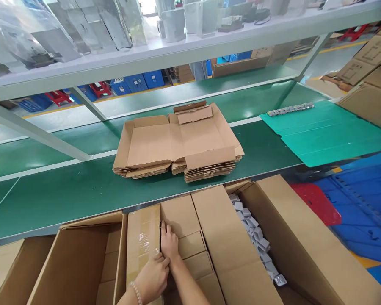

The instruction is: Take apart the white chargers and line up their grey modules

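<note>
A brown carton with a flap (142,241) covered in shiny clear tape stands at the front edge of the bench. My left hand (154,273), with a beaded bracelet at the wrist, is closed at the flap's inner edge. Just beyond it, my right hand (169,243) has its fingers bent along the same edge; some fingertips are hidden. The two hands touch. Beneath my right forearm lie small brown cardboard boxes (193,245), packed inside the carton.
An open carton (79,258) stands on the left. To the right, another carton (292,237) holds many small grey pieces (257,233). Flattened cardboard boxes (178,144) are stacked on the green bench (66,190). Beyond are a green sheet (327,131) and blue bins (362,203).
</note>
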`<move>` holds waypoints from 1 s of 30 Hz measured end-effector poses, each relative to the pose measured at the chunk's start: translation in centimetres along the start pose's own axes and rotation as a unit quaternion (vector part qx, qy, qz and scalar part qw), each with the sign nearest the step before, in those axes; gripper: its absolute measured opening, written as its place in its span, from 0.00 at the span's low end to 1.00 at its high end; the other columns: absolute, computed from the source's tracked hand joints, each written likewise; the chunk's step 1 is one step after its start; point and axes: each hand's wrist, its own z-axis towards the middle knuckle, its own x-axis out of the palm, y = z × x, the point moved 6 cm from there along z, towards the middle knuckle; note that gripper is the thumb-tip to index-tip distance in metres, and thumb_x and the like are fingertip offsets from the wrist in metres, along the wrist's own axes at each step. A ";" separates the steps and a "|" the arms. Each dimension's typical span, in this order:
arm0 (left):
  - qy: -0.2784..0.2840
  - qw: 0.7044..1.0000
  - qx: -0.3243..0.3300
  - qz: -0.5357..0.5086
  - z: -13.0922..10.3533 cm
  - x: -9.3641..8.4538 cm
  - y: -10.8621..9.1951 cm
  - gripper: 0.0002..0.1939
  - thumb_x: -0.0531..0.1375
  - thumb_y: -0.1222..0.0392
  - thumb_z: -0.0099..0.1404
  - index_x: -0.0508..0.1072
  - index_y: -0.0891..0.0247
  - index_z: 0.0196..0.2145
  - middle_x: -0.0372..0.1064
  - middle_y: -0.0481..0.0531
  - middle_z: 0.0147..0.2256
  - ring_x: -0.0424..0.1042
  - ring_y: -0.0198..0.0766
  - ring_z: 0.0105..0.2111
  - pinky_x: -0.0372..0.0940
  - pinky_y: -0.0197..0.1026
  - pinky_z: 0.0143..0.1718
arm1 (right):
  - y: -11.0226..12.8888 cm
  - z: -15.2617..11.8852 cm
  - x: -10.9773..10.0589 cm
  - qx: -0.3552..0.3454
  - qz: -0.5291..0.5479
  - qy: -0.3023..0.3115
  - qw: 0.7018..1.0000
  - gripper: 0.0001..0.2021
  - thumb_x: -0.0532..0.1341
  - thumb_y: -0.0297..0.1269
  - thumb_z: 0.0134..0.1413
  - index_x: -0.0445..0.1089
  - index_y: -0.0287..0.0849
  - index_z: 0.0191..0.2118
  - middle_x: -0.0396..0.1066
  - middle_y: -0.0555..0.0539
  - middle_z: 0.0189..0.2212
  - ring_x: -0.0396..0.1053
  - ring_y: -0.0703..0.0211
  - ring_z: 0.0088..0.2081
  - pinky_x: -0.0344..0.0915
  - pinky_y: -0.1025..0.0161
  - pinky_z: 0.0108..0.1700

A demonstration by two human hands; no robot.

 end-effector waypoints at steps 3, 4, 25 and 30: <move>-0.003 1.000 -0.019 -0.017 -0.5 -0.5 0.3 0.10 0.53 0.62 0.61 0.73 0.66 0.31 0.70 0.58 0.37 0.69 0.47 0.40 0.64 0.52 0.46 | 0.1 1.5 0.2 0.020 0.040 0.009 0.999 0.24 0.49 0.26 0.59 0.59 0.44 0.60 0.70 0.40 0.43 0.73 0.53 0.38 0.69 0.61 0.40; -0.004 1.000 -0.021 -0.020 -0.6 -0.6 0.3 0.09 0.53 0.63 0.61 0.73 0.66 0.32 0.70 0.58 0.38 0.69 0.47 0.40 0.64 0.52 0.47 | 0.1 1.8 0.2 0.024 0.054 0.009 0.998 0.23 0.49 0.26 0.60 0.59 0.45 0.60 0.70 0.41 0.43 0.72 0.54 0.40 0.68 0.61 0.42; -0.059 0.996 0.054 -0.026 0.1 0.9 -0.6 0.11 0.58 0.58 0.61 0.75 0.69 0.33 0.74 0.58 0.32 0.71 0.43 0.38 0.61 0.47 0.48 | -2.7 -3.0 0.5 0.084 0.097 0.029 0.991 0.26 0.43 0.30 0.62 0.53 0.38 0.65 0.68 0.36 0.46 0.69 0.51 0.43 0.64 0.58 0.47; -0.066 0.997 0.046 -0.022 0.2 1.0 -0.7 0.09 0.58 0.58 0.63 0.73 0.67 0.33 0.72 0.51 0.31 0.70 0.38 0.37 0.63 0.47 0.46 | -3.2 -2.1 0.4 0.082 0.155 0.017 0.984 0.25 0.46 0.30 0.61 0.57 0.39 0.63 0.68 0.36 0.48 0.68 0.50 0.47 0.61 0.56 0.52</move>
